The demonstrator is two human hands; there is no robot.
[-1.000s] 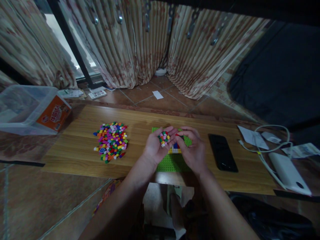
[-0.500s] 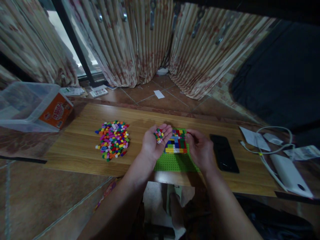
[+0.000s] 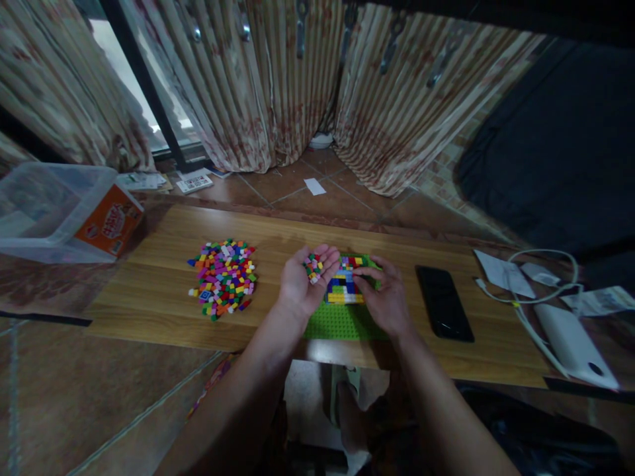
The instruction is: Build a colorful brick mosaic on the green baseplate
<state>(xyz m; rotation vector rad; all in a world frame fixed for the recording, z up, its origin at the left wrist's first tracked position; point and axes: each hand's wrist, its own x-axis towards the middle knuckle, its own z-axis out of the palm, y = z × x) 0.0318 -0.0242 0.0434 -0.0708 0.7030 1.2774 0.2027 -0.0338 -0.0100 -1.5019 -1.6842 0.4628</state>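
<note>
My left hand is turned palm up and cupped, holding a small heap of mixed-colour toy bricks. Just right of it lies a green baseplate, its far part covered with rows of yellow, white, blue and red bricks. My right hand is over the right side of these rows, thumb and fingertips together close to the bricks. Whatever sits between those fingertips is too small to make out. Left of both hands, a loose pile of colourful bricks is spread on the wooden table.
A black phone lies right of the baseplate. Further right are a white cable, a white power bank and papers. A clear plastic bin with an orange label stands at the far left. Curtains hang beyond the table.
My right hand has shifted left, from the baseplate's right edge to over the brick rows. My left hand stays nearly still with its bricks.
</note>
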